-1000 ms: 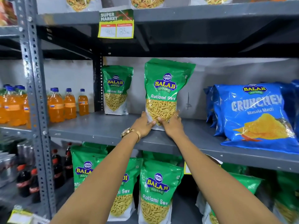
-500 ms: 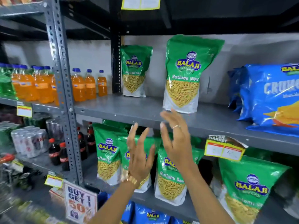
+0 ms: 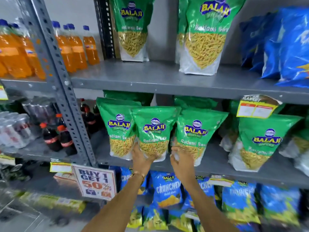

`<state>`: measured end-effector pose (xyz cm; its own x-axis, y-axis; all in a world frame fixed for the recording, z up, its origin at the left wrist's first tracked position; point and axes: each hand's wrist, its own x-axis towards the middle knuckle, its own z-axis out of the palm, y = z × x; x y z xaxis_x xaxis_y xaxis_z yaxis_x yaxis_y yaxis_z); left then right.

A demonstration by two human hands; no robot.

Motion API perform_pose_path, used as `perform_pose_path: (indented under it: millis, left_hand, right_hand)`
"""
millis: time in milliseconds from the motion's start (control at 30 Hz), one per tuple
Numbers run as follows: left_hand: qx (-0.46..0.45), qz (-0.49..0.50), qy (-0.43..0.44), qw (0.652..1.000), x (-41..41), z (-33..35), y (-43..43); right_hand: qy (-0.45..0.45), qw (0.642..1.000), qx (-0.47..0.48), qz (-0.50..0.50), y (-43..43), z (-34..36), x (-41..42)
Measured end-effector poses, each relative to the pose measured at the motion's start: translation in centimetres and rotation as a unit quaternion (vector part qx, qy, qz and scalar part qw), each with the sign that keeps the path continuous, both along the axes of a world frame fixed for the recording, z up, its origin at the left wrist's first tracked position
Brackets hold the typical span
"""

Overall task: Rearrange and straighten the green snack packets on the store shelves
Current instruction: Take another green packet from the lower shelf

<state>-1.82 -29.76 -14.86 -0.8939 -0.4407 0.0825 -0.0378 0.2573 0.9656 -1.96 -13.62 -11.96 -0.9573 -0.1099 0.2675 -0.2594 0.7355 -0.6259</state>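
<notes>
Green Balaji Ratlami Sev packets stand on two grey shelves. On the upper shelf [image 3: 150,81] are a left packet [image 3: 132,27] and a right packet [image 3: 205,36], both upright. On the lower shelf [image 3: 217,164] a row stands close together: a left packet [image 3: 117,128], a middle packet [image 3: 153,131] overlapping it, a third packet [image 3: 195,136] and a fourth [image 3: 260,143] further right, with more behind them. My left hand [image 3: 142,158] grips the bottom left of the middle packet. My right hand [image 3: 182,159] has its fingers spread at the base of the third packet.
Orange drink bottles [image 3: 71,46] and cola bottles [image 3: 55,136] fill the bay left of the perforated steel post [image 3: 58,81]. Blue Crunchex bags lie at the upper right [image 3: 284,47] and below [image 3: 168,190]. A price tag [image 3: 257,108] and a 50% sign [image 3: 95,183] hang off the shelf edges.
Both hands let go of the upper shelf's right packet and dropped to the lower shelf. My left hand took hold of the middle packet there. The view tilted down.
</notes>
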Motion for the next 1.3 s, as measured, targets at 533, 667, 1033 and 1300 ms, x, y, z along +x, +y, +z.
perform_pose_path:
  millis: [533,667,1033,1300]
  left_hand:
    - [0.044,-0.026,0.022,0.998,2.1,-1.6,-2.4]
    - [0.068,-0.051,0.015,0.996,4.7,-0.6,-2.9]
    - [-0.112,-0.052,0.076,0.989,11.5,8.4,-4.3]
    - [-0.207,-0.003,0.252,0.945,12.3,21.3,-3.3]
  right_hand:
    - [-0.106,0.994,0.022,-0.017,-0.6,0.0,-1.0]
    - [-0.160,0.979,-0.075,0.100,-1.8,0.8,2.3]
    - [-0.051,0.955,-0.279,0.086,-2.4,5.9,9.8]
    - [0.099,0.940,-0.291,0.148,-1.1,18.0,8.9]
